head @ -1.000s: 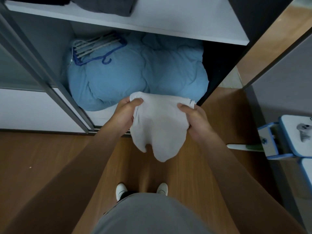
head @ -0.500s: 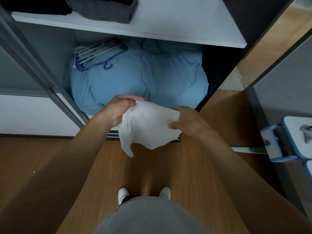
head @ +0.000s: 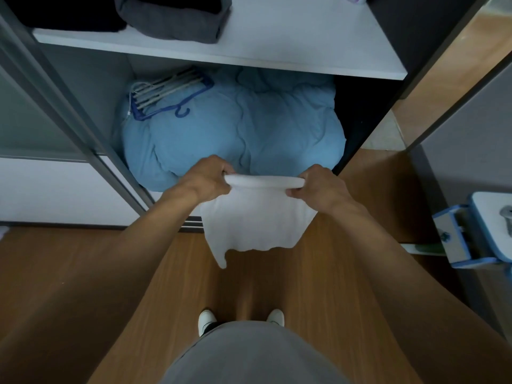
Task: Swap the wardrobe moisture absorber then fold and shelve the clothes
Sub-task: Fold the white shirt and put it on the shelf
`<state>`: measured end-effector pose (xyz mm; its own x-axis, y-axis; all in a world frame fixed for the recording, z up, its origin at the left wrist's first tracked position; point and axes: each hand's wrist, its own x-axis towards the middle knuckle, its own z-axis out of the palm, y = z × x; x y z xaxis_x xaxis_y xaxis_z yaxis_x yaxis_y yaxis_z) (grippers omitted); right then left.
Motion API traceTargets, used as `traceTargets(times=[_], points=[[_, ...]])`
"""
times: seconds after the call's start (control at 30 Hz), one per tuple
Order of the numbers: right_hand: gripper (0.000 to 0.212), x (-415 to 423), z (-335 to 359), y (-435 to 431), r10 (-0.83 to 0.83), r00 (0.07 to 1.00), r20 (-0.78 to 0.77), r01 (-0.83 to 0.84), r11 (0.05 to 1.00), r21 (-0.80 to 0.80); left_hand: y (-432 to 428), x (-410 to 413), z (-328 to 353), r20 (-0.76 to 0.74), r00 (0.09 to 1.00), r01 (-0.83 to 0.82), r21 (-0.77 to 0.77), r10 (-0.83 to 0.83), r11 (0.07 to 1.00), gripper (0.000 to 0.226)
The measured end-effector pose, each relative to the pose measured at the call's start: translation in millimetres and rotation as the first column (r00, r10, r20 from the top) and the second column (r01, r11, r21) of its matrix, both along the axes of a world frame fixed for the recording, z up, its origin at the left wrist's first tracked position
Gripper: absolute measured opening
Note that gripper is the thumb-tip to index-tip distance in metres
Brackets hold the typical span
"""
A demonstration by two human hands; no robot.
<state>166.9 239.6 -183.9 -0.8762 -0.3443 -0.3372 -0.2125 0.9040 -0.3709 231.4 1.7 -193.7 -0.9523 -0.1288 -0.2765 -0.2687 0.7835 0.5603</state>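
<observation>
You are holding a white cloth (head: 255,220) in front of the open wardrobe, above the wooden floor (head: 69,273). It is plain and soft, its top edge rolled into a thick fold, the rest hanging loose with an uneven bottom edge and a small tail at its lower left. Your left hand (head: 206,180) is closed on the left end of that fold and your right hand (head: 318,185) is closed on the right end, both pinching the fabric. In the wardrobe's bottom compartment lies a bulky light-blue duvet (head: 235,128), with a bundle of hangers (head: 166,92) resting on its back left part. On the white shelf (head: 304,40) above, a folded grey garment (head: 171,18) sits near the front edge, just beside a folded black one (head: 66,12) at the left end. The cloth's long axis runs left to right between your hands, level, and the loose part points down toward your shoes (head: 206,320).
</observation>
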Motion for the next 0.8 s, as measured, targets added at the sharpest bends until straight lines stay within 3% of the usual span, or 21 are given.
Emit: traceTargets(times=[0.17, 0.27, 0.33, 0.43, 0.57, 0.6, 0.7, 0.73, 0.8], points=[[0.025, -7, 5, 12, -0.051, 0.998, 0.043, 0.06, 0.97, -0.236, -17, 1, -11, -0.233, 0.967, -0.104, 0.018, 0.105, 0.994, 0.01], [0.022, -7, 8, 18, -0.053, 0.996, 0.067, 0.08, 0.865, -0.496, -27, 3, -14, -0.24, 0.935, -0.201, 0.25, 0.261, 0.947, 0.01], [0.015, -3, 7, 23, -0.081, 0.972, 0.222, 0.21, 0.731, -0.649, -32, 7, -14, -0.14, 0.924, -0.253, 0.475, 0.356, 0.843, 0.01], [0.022, -1, 5, 24, -0.133, 0.92, 0.369, 0.384, 0.501, -0.776, -37, 15, -15, -0.087, 0.907, -0.26, 0.652, 0.412, 0.712, 0.014], [0.03, -7, 2, 23, -0.121, 0.804, 0.582, 0.593, 0.096, -0.799, -19, 11, -14, 0.016, 0.821, -0.317, 0.844, 0.571, 0.433, 0.023], [0.038, -7, -2, 24, -0.075, 0.792, 0.606, 0.61, 0.095, -0.787, -13, 6, -12, 0.054, 0.783, -0.345, 0.867, 0.619, 0.36, 0.024], [0.081, 13, -22, 16, -0.047, 0.805, 0.592, 0.53, 0.506, -0.681, 0, -4, -4, 0.153, 0.73, -0.396, 0.889, 0.666, 0.23, 0.023], [0.092, 21, -30, 11, -0.045, 0.801, 0.597, 0.513, 0.567, -0.645, -1, -6, -4, 0.183, 0.736, -0.41, 0.887, 0.652, 0.214, 0.023], [0.08, 30, -42, 3, -0.026, 0.799, 0.601, 0.529, 0.504, -0.682, -8, -5, -4, 0.267, 0.739, -0.463, 0.868, 0.618, 0.179, 0.027]])
